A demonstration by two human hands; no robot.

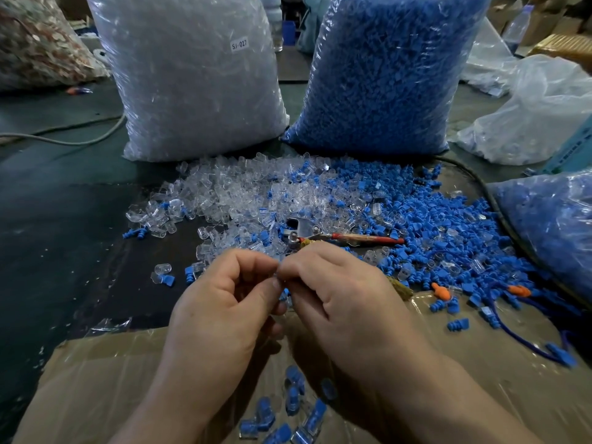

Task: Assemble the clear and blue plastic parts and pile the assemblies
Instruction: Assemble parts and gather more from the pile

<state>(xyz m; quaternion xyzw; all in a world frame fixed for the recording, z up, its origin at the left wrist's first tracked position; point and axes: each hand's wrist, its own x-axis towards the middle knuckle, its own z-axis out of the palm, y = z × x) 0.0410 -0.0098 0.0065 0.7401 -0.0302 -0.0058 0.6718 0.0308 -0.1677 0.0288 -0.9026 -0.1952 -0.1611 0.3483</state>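
left hand (224, 293) and right hand (336, 290) meet and pinch one small clear and blue part (284, 292) between them; the pile of assemblies (288, 408) lies just under the wrists, equally near both hands

Red-handled tool (336, 237): 1.
Hands, just nearer than the tool: 2, left hand (224, 302) and right hand (346, 302).
Held part (284, 292), pinched between them: 1.
Upright sacks beyond the tool: 2, clear-parts sack (192, 81) and blue-parts sack (384, 78).
Further blue-filled bag (551, 225), right of the tool: 1.
Orange pieces (440, 291), right of and nearer than the tool: 2.
Loose clear parts (224, 190) and loose blue parts (448, 219) around the tool: uncountable.
Assemblies (293, 400), nearest: about eight, blurred.
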